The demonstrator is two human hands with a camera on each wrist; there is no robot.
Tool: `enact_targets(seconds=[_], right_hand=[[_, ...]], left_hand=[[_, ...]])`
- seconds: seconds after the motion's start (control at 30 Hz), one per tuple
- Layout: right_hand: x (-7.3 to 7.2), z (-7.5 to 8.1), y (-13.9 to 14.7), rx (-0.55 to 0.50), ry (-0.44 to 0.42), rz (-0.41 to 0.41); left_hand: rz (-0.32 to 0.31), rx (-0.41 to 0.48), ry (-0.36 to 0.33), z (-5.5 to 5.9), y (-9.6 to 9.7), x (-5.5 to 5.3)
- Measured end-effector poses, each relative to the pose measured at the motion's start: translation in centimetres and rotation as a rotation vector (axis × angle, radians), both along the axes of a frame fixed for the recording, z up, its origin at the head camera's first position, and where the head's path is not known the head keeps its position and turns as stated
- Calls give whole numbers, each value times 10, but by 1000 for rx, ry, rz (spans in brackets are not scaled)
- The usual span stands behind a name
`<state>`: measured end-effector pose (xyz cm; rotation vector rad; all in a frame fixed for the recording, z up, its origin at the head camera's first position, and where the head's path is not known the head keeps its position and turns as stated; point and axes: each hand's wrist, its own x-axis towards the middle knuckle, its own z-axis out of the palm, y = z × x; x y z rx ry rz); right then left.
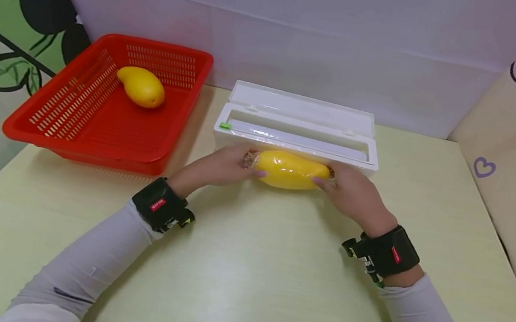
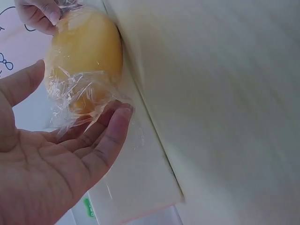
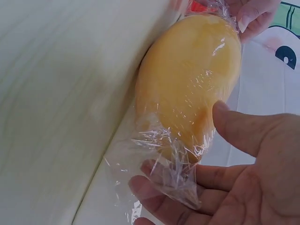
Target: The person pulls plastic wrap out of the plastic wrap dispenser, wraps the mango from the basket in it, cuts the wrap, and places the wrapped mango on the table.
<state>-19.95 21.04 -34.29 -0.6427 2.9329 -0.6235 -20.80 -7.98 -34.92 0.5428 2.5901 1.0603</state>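
A yellow mango (image 1: 292,171), wrapped in clear cling film, is held crosswise between both hands, just in front of a white cling film dispenser (image 1: 304,109). My left hand (image 1: 226,166) grips its left end, thumb on the near side. At the other end, my right hand (image 1: 354,194) holds it the same way. Loose, crumpled film (image 2: 77,86) bunches over the left fingers in the left wrist view. More wrinkled film (image 3: 164,145) hangs across the right fingers in the right wrist view. The dispenser's lid stands raised, with a roll inside.
On the left stands a red slotted basket (image 1: 96,139) with a second mango (image 1: 141,87) in it, unwrapped. A green slider (image 1: 225,126) sits at the dispenser's left end. Walls enclose the pale table (image 1: 235,289) at the back and right.
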Motion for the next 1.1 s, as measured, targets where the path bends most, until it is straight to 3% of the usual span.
enact_targets(seconds=[0.27, 0.5, 0.7, 0.77, 0.97, 1.1], right_hand=[[3, 5, 0, 78, 7, -43], [5, 7, 0, 126, 49, -34], [4, 2, -2, 72, 87, 5], [3, 1, -2, 51, 87, 14], [2, 1, -2, 27, 51, 9], [3, 3, 0, 31, 49, 11]], left_hand=[[16, -76, 30, 10, -8, 1], [113, -89, 113, 24, -24, -4], [93, -99, 129, 27, -30, -6], [128, -95, 165, 29, -31, -6], [313, -114, 336, 30, -38, -10], [352, -182, 388, 26, -34, -14]])
